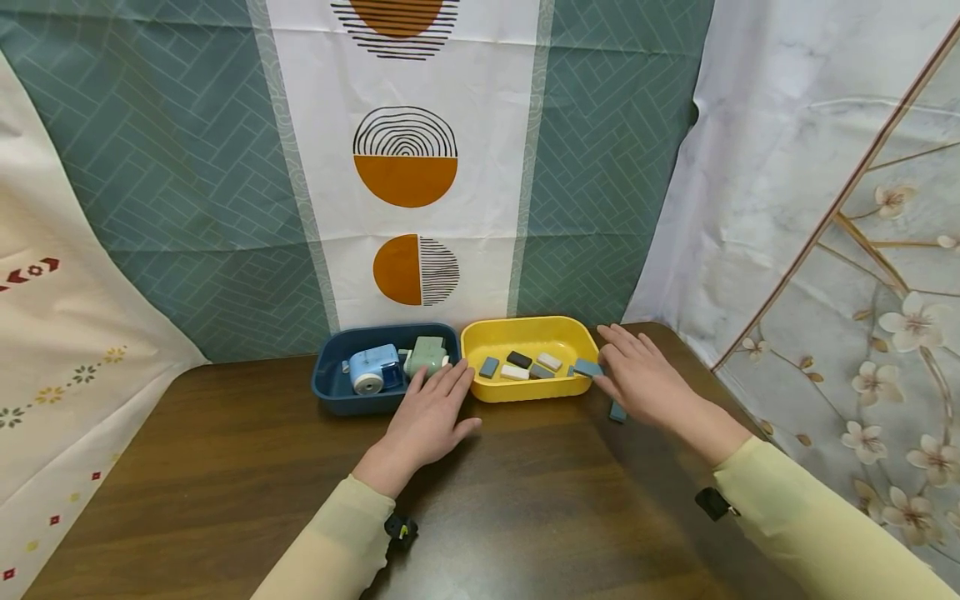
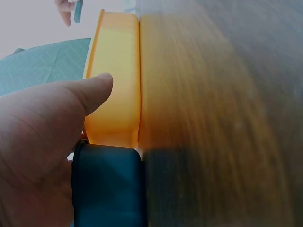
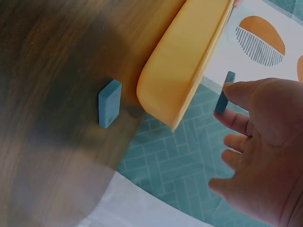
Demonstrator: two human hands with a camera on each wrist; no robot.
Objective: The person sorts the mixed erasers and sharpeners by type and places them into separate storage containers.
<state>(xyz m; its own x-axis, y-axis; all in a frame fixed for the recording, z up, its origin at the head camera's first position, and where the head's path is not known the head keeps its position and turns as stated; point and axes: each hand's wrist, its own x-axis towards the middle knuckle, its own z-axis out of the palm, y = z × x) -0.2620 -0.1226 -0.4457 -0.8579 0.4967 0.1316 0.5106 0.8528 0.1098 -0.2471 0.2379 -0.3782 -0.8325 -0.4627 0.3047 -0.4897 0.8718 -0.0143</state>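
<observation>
Over the right rim of the yellow plastic tray (image 1: pixel 529 332), the right hand (image 1: pixel 637 379) pinches a small, flat blue rectangular eraser (image 3: pixel 224 92) by its edges — apparently light, firm, slightly grippy — while the left hand (image 1: pixel 429 415) rests flat, fingers straight, against the dark blue plastic tray (image 1: pixel 333 398).

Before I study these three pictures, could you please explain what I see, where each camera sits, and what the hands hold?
No machine here: a person works with two bare hands. One camera sits on the head, one on each wrist. On the dark brown wooden table stand a dark blue plastic tray with two small sharpener-like devices and a yellow plastic tray with small flat blocks. The left hand rests flat by the trays. The right hand pinches a blue flat block over the yellow tray's edge. Another blue block lies on the table.
</observation>
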